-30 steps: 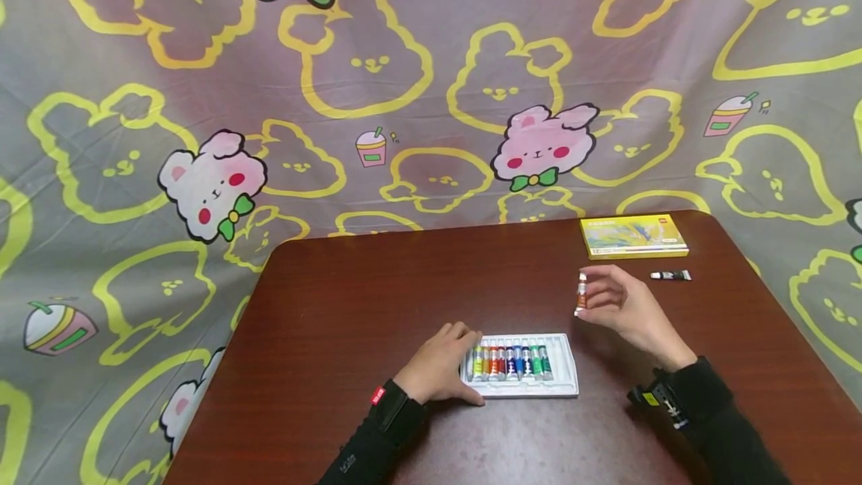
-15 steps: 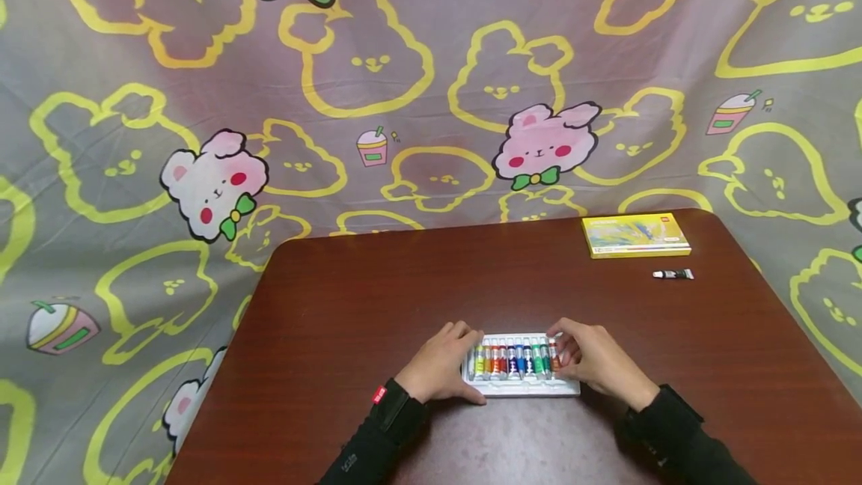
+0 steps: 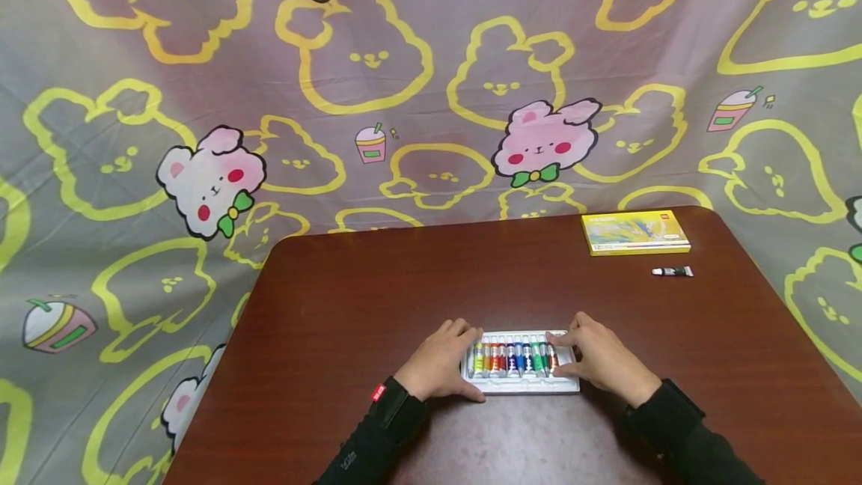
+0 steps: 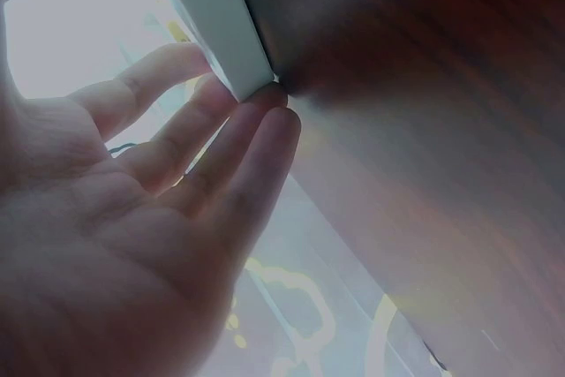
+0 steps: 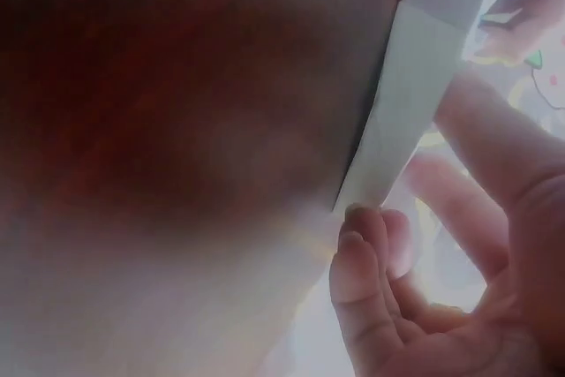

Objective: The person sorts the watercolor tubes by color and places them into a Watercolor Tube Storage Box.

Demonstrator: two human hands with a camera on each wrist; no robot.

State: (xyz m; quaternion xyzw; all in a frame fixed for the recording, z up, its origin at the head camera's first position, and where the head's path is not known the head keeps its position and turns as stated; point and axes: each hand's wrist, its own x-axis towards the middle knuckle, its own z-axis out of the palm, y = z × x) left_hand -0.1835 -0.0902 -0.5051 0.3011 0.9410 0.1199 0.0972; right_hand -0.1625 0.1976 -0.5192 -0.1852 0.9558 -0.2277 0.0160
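Observation:
A white plastic tray lies near the table's front, with several paint tubes side by side in it. My left hand holds its left end, thumb at the front corner; in the left wrist view, fingertips touch the tray's white side. A reddish-brown paint tube lies at the right end of the row. Around its two ends, the index finger and thumb of my right hand pinch it. The right wrist view shows the other fingers curled by the tray's edge.
At the table's back right lies a yellow paint box. A black paint tube with a white cap is just in front of it. Behind the brown table hangs a patterned cloth.
My right hand has brought the reddish-brown paint tube from above the table, leftward and toward me, into the tray's right end. My left hand has stayed on the tray.

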